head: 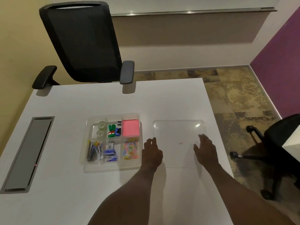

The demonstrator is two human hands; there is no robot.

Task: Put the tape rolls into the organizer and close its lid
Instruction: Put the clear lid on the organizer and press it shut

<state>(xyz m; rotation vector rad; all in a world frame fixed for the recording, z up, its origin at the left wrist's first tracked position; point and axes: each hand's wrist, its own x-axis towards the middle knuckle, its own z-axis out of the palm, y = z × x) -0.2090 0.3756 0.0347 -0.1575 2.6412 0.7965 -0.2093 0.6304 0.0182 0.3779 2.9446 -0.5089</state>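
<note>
A clear plastic organizer (84,153) sits on the white table, its top uncovered. Two clear tape rolls (101,129) lie in its far left compartment. The other compartments hold coloured clips, pink sticky notes, staplers, staple boxes and paper clips. The clear lid (178,127) lies flat on the table to the right of the organizer. My left hand (151,153) rests at the lid's left edge, fingers apart. Over the lid's right part, my right hand (205,150) is spread, holding nothing.
A grey cable hatch (27,153) is set into the table (65,103) at the left. A black office chair (84,43) stands behind the far edge. Another black chair (276,148) stands on the floor beyond the table's right edge.
</note>
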